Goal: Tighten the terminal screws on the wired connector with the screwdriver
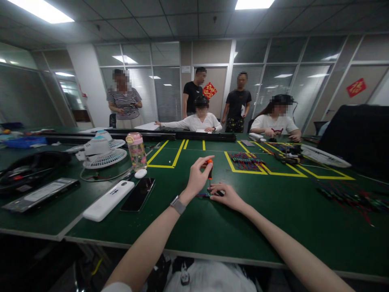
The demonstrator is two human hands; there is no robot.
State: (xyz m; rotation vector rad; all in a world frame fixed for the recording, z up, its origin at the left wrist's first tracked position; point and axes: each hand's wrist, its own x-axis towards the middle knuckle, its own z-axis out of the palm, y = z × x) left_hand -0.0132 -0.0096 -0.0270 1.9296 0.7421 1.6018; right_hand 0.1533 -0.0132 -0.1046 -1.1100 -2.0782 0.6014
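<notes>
My left hand [197, 176] is closed round the orange and black handle of a small screwdriver [210, 169], which stands upright with its tip down. The tip meets a small dark part with coloured wires [204, 195] that lies on the green table [212, 227]. My right hand [226, 194] lies over that part and presses it down with its fingers together. A watch sits on my left wrist.
To my left lie a black phone [138, 194], a white power bank [108, 200], a pink-capped bottle [136, 151] and a white desk fan [101, 153]. Piles of coloured wires [247, 161] lie in yellow-taped boxes and at the far right [349, 196]. Several people sit or stand beyond the table.
</notes>
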